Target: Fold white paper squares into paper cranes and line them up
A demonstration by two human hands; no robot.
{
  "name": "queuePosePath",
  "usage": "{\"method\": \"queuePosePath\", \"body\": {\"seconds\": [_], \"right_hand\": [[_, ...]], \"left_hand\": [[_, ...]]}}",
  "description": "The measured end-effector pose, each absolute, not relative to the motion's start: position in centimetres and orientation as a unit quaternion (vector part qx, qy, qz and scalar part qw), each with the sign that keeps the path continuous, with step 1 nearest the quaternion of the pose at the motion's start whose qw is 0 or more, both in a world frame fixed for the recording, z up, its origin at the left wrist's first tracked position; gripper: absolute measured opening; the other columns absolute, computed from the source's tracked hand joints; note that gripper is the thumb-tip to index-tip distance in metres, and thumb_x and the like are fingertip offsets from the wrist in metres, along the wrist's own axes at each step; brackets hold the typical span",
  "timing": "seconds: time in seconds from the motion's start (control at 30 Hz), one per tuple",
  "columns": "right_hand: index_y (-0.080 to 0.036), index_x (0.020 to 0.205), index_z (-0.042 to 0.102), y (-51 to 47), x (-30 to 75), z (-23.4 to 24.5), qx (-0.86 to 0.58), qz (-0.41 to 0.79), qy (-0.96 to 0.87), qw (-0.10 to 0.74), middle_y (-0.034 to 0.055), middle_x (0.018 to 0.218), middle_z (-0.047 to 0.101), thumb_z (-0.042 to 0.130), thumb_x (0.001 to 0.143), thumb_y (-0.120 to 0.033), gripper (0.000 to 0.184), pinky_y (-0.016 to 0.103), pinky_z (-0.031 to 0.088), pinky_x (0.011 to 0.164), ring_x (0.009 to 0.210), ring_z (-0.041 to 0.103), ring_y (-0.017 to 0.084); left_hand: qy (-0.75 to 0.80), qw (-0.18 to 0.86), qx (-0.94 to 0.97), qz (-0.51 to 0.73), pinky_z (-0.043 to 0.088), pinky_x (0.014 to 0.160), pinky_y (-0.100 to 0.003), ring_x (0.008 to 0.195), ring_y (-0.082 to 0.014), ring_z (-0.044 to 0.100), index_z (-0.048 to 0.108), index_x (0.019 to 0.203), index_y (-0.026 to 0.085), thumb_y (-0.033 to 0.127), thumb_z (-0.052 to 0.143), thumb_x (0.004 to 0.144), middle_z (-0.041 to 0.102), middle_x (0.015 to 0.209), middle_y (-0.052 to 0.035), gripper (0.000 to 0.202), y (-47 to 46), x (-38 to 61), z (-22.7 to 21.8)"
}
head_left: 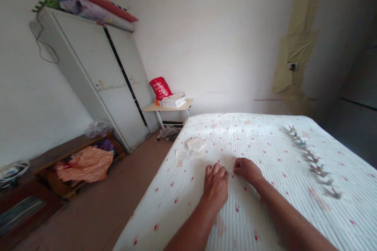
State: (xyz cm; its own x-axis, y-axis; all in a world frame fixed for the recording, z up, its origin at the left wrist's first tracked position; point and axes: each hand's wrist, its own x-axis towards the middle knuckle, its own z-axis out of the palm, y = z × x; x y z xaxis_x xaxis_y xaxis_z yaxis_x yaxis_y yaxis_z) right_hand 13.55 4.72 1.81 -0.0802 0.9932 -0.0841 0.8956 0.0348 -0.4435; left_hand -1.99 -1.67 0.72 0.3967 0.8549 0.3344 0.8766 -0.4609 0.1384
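My left hand (216,185) rests on the white quilted bed cover (188,213), its fingers bent and slightly apart. Close by on its right, my right hand (247,169) is closed in a pinch. A small pale piece (230,168), perhaps paper, shows faintly between the two hands; it blends into the cover, and the fingers hide most of it. Beyond my left hand lie printed paper pieces (191,149). Along the right side of the bed stands a row of several small greyish folded figures (313,160), blurred but similar to paper birds.
Past the bed's far left corner stands a small table (151,107) with a white box (174,103) and a red bag (160,88). A grey cabinet (94,66) carries rolled mats (100,11). At left, an orange bag (88,163) lies in low wooden furniture (47,172).
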Motion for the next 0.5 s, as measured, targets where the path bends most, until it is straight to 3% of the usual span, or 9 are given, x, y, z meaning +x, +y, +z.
{"method": "queuePosePath", "body": {"seconds": [0.13, 0.23, 0.37, 0.5], "right_hand": [[-0.02, 0.08, 0.067, 4.3, 14.1, 1.4, -0.623, 0.171, -0.746, 0.163, 0.0042, 0.089, 0.064, 0.051, 0.07, -0.012, 0.02, 0.022, 0.039, 0.066, 0.077, 0.059, 0.014], [-0.023, 0.089, 0.067, 3.8, 14.5, 1.2, -0.516, 0.187, -0.815, 0.187, 0.0028, 0.103, 0.06, 0.051, 0.071, -0.012, 0.026, 0.02, 0.041, 0.072, 0.084, 0.059, 0.013], [-0.025, 0.091, 0.068, 3.6, 14.9, 1.2, -0.46, 0.202, -0.846, 0.177, 0.0011, 0.102, 0.059, 0.051, 0.076, -0.016, 0.025, 0.021, 0.042, 0.075, 0.085, 0.06, 0.012], [-0.025, 0.091, 0.067, 3.8, 15.0, 1.1, -0.46, 0.199, -0.847, 0.174, 0.0009, 0.099, 0.06, 0.051, 0.079, -0.018, 0.022, 0.021, 0.042, 0.073, 0.083, 0.06, 0.012]], "left_hand": [[-0.536, -0.01, -0.821, -0.195, 0.036, 0.084, -0.036, 0.098, -0.0202, 0.05, 0.066, 0.091, 0.023, 0.022, 0.047, 0.086, 0.065, 0.093, -0.003, 0.02, -0.8, -2.3, 0.9], [-0.545, -0.055, -0.812, -0.204, 0.036, 0.081, -0.033, 0.093, -0.0179, 0.051, 0.067, 0.089, 0.026, 0.027, 0.06, 0.078, 0.066, 0.093, 0.0012, 0.013, 0.4, -2.6, 0.9], [-0.561, -0.073, -0.799, -0.204, 0.036, 0.078, -0.03, 0.091, -0.017, 0.052, 0.068, 0.083, 0.026, 0.027, 0.065, 0.073, 0.065, 0.089, 0.0017, 0.01, 1.8, -2.7, 0.5], [-0.554, -0.044, -0.807, -0.196, 0.035, 0.076, -0.031, 0.089, -0.0176, 0.052, 0.067, 0.079, 0.024, 0.024, 0.06, 0.077, 0.064, 0.086, -0.0011, 0.008, 2.2, -2.4, 0.4]]}}
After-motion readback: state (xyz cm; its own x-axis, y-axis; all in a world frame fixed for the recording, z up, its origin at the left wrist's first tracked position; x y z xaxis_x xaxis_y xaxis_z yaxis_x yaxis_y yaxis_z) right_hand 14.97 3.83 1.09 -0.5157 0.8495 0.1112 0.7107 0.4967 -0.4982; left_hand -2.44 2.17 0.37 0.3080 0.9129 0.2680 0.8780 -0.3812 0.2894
